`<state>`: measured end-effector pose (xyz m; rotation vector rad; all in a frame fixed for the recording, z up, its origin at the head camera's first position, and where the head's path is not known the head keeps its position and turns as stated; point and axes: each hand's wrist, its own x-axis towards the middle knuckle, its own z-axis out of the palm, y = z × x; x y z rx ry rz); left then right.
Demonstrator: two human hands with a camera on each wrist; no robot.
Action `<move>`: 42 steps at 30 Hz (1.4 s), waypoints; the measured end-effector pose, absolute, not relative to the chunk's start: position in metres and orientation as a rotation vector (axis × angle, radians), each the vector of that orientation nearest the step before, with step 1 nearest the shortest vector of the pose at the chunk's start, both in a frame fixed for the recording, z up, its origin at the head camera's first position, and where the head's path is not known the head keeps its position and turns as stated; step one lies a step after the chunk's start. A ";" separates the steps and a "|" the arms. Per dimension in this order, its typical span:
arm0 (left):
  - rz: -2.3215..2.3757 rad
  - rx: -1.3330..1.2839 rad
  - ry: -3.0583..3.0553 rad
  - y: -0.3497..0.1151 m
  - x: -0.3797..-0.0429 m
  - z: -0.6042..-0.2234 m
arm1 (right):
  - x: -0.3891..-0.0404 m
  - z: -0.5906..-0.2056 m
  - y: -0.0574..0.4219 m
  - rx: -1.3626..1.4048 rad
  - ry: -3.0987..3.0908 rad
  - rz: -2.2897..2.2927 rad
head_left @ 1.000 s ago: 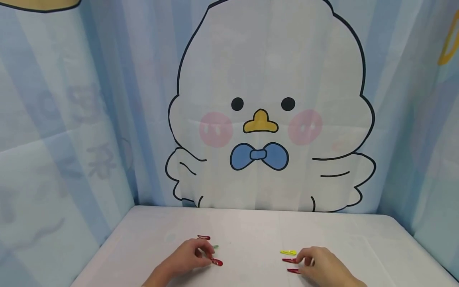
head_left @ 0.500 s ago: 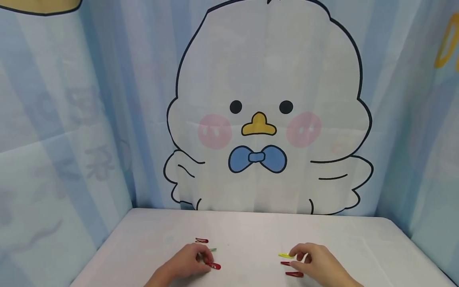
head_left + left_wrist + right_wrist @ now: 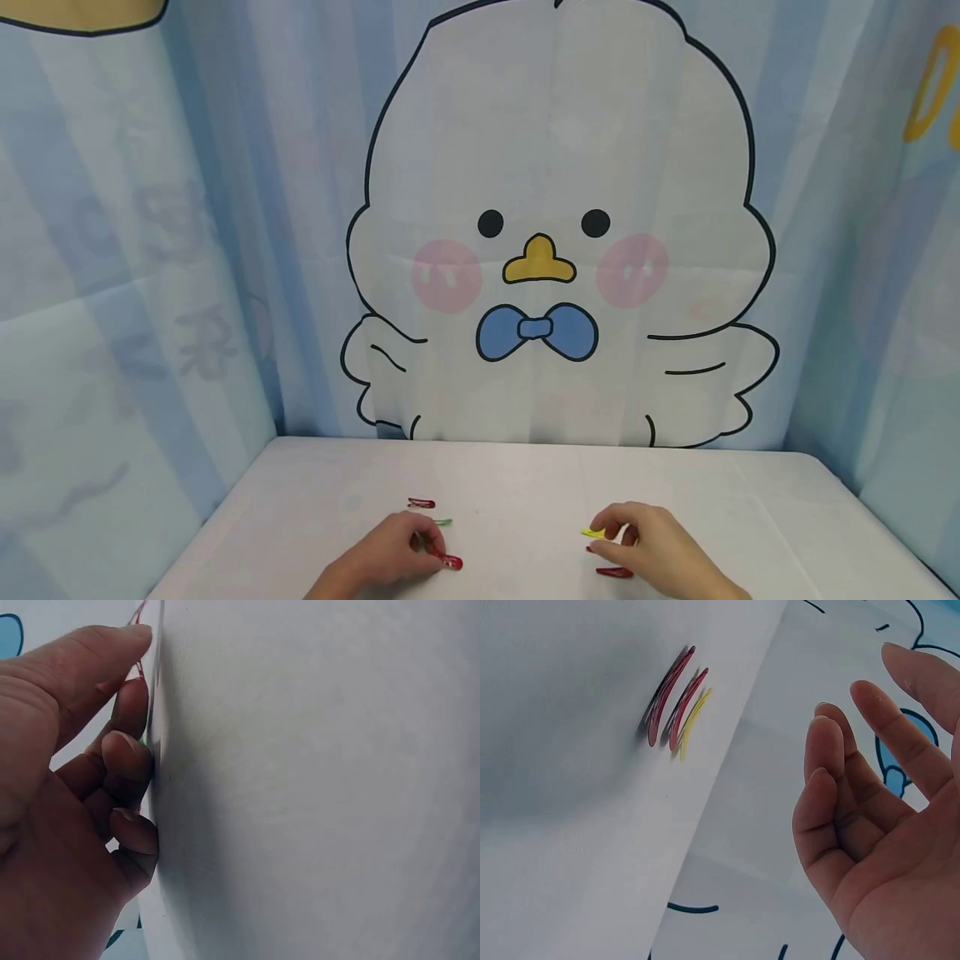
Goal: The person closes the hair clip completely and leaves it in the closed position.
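Note:
My left hand [image 3: 393,546] pinches a red snap hair clip [image 3: 452,563] between thumb and fingers, low over the white table. Just beyond it lie a green hair clip [image 3: 444,522], partly covered by the hand, and another red hair clip [image 3: 422,503]. On the other side, my right hand [image 3: 648,542] hovers with thumb and forefinger spread around a yellow hair clip [image 3: 592,533]. In the right wrist view, those fingers [image 3: 826,746] are apart and hold nothing. The yellow clip lies beside two red hair clips [image 3: 671,697], one mostly hidden by the thumb in the head view.
The white tabletop [image 3: 517,492] runs back to a curtain [image 3: 315,250] printed with a white chick in a blue bow tie. Blue striped cloth [image 3: 112,375] hangs along both sides.
My right hand has moved away from the nearest red clip, past the middle one, toward the yellow clip. The left hand stays at its red clip, which shifts slightly. The view tilts a little.

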<state>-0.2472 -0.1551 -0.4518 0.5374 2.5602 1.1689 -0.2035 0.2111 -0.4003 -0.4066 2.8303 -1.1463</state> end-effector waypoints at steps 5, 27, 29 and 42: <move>1.236 0.560 2.522 -0.157 -0.246 -0.451 | -0.203 -0.400 0.208 -0.390 2.798 -1.176; 1.625 0.611 2.317 -0.148 -0.243 -0.442 | -0.202 -0.396 0.202 -0.451 2.710 -1.349; 1.646 0.591 2.314 -0.145 -0.244 -0.441 | -0.202 -0.395 0.200 -0.461 2.715 -1.352; 1.783 0.507 2.315 -0.127 -0.242 -0.435 | -0.202 -0.393 0.184 -0.519 2.714 -1.435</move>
